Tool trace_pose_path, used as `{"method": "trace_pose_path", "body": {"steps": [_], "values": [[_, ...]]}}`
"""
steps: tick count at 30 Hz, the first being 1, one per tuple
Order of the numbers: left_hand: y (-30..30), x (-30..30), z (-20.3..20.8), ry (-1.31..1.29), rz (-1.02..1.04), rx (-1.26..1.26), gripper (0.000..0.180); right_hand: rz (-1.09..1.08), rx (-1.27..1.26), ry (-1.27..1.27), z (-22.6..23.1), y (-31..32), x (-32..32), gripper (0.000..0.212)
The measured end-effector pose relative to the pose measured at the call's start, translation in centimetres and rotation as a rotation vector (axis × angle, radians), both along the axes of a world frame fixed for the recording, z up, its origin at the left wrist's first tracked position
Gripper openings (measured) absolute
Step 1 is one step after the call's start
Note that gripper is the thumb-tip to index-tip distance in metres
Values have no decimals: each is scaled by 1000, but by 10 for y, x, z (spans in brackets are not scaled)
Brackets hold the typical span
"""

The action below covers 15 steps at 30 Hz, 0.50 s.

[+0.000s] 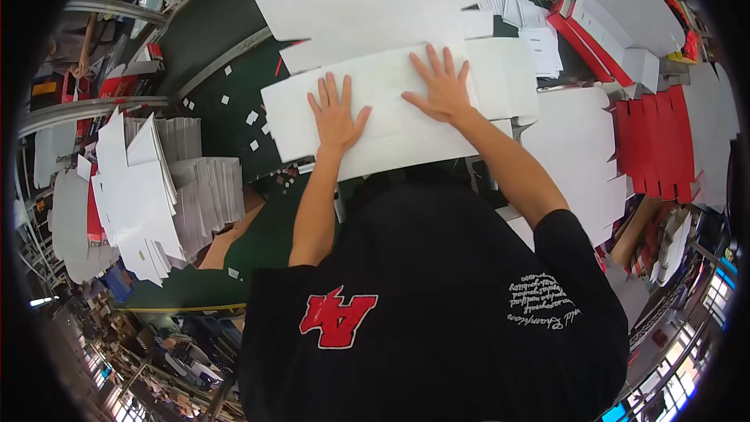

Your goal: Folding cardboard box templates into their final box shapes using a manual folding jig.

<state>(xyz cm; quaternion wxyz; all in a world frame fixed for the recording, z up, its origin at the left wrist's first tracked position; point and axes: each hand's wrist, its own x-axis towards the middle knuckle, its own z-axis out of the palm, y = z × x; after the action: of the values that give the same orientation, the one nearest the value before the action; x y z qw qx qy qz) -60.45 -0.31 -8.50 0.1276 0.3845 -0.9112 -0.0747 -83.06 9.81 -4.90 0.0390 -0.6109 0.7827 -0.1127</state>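
The left hand [336,119] lies open and palm down, fingers spread, on the left part of a long white cardboard panel [383,126] with straight edges. The right hand [442,91], also open with fingers spread, presses flat near the panel's far edge, right of its middle; neither hand grips anything. The panel lies across the near side of a dark green tabletop [209,144], directly in front of the person. Just beyond it is a broad white die-cut cardboard sheet [375,4] with notched edges. Small white square scraps [251,118] are scattered left of the panel, and farther left stands a tall stack of thin white sheets [209,199]. To the right are flat white cardboard blanks [574,141] and, beyond them, slotted red cardboard strips [655,144].
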Motion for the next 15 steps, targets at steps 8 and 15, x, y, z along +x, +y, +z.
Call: {"method": "trace_pose_path", "body": {"steps": [8,15], "values": [[8,-11,-11,-92,123,132,82,7,99,89,-28,-15,0,73],[1,-10,-30,-83,22,132,80,-15,101,-18,-58,-20,10,75]]}}
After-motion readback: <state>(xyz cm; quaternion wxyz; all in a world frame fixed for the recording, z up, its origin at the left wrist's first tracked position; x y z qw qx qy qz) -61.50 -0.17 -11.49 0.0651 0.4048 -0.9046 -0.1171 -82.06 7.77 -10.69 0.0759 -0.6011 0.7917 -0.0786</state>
